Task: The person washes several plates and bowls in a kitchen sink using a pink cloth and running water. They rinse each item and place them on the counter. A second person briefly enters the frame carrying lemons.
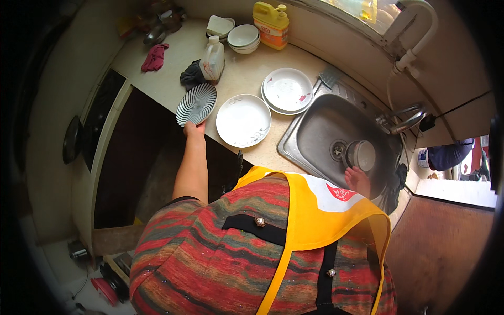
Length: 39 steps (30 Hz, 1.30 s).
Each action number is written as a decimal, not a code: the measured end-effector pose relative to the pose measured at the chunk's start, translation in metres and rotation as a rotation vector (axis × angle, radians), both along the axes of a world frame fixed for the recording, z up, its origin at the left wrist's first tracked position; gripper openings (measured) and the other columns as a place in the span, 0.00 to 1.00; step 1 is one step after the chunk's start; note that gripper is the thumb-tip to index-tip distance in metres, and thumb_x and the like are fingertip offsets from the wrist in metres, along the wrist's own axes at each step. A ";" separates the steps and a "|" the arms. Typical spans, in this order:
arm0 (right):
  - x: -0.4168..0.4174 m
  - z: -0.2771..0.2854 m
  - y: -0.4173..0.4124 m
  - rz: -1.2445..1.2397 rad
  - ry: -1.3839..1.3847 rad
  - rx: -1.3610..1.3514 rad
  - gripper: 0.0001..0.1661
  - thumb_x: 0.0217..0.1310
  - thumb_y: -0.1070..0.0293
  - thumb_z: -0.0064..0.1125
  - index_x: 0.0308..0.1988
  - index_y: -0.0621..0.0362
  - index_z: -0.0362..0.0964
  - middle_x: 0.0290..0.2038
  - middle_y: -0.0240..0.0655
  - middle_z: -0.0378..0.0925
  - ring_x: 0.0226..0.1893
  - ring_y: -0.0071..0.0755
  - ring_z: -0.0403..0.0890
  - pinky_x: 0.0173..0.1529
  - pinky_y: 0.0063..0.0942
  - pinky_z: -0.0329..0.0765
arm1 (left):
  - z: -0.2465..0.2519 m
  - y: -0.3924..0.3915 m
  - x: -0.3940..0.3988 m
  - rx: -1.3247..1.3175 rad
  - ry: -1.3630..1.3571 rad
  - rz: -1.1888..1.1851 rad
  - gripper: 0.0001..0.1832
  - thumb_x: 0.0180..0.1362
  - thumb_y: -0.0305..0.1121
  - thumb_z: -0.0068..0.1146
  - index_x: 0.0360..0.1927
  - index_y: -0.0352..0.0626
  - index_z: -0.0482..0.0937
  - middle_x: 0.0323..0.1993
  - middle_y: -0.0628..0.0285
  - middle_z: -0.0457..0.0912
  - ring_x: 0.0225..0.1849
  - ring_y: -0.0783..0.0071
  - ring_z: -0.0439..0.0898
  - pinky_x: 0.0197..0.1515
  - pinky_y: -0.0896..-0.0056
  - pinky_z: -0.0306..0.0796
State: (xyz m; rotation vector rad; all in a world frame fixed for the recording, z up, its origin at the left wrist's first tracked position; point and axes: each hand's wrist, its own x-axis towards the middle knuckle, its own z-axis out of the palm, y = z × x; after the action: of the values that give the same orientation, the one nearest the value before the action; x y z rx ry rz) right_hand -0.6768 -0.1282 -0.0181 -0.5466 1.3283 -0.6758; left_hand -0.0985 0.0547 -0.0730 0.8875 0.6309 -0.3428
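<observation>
My left hand [194,129] grips the near rim of a black-and-white striped plate [197,104], which is tilted over the counter's front edge. A white plate with a grey floral pattern [243,120] lies to its right, and stacked white plates with red flowers [288,89] are behind that. My right hand [357,179] is over the near right part of the steel sink [315,134], fingers apart, close beside the bowls [364,155] standing near the drain. Whether its fingertips touch them, I cannot tell.
At the back are stacked white bowls [243,36], a yellow detergent jug [271,25] and a translucent plastic jug [212,59] beside a dark cloth [192,74]. A red cloth [155,57] lies further left. The metal faucet [407,120] reaches over the sink's right side.
</observation>
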 end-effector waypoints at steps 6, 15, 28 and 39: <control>0.001 -0.003 0.002 -0.017 -0.003 0.014 0.17 0.60 0.74 0.48 0.50 0.62 0.66 0.45 0.43 0.77 0.43 0.34 0.80 0.46 0.25 0.78 | -0.005 -0.006 0.007 0.073 0.008 -0.009 0.18 0.61 0.27 0.37 0.53 0.34 0.69 0.51 0.48 0.75 0.47 0.48 0.78 0.43 0.42 0.77; 0.014 -0.010 0.004 0.028 -0.032 0.020 0.17 0.61 0.73 0.48 0.51 0.63 0.66 0.45 0.43 0.77 0.43 0.33 0.80 0.47 0.24 0.77 | -0.012 0.004 0.005 0.077 0.092 -0.142 0.21 0.61 0.26 0.34 0.58 0.38 0.64 0.55 0.46 0.70 0.53 0.45 0.73 0.48 0.37 0.74; 0.019 0.005 0.009 0.044 -0.009 0.001 0.16 0.59 0.74 0.49 0.49 0.63 0.67 0.43 0.42 0.78 0.41 0.32 0.80 0.44 0.23 0.78 | 0.001 0.005 -0.055 0.488 0.109 -0.748 0.26 0.62 0.49 0.49 0.55 0.39 0.66 0.48 0.50 0.75 0.48 0.57 0.76 0.47 0.55 0.73; 0.003 -0.023 0.002 0.031 -0.111 -0.009 0.13 0.59 0.74 0.48 0.46 0.60 0.67 0.40 0.41 0.78 0.38 0.30 0.80 0.42 0.25 0.78 | 0.016 0.016 -0.068 0.615 -0.207 -1.281 0.15 0.53 0.25 0.51 0.46 0.39 0.74 0.40 0.59 0.80 0.40 0.65 0.80 0.40 0.62 0.75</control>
State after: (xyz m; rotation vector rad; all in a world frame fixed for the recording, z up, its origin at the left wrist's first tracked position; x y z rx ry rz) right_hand -0.6736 -0.1263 -0.0412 -0.5289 1.2116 -0.6779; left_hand -0.1663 0.0704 -0.0567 1.8407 -0.1384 -1.2179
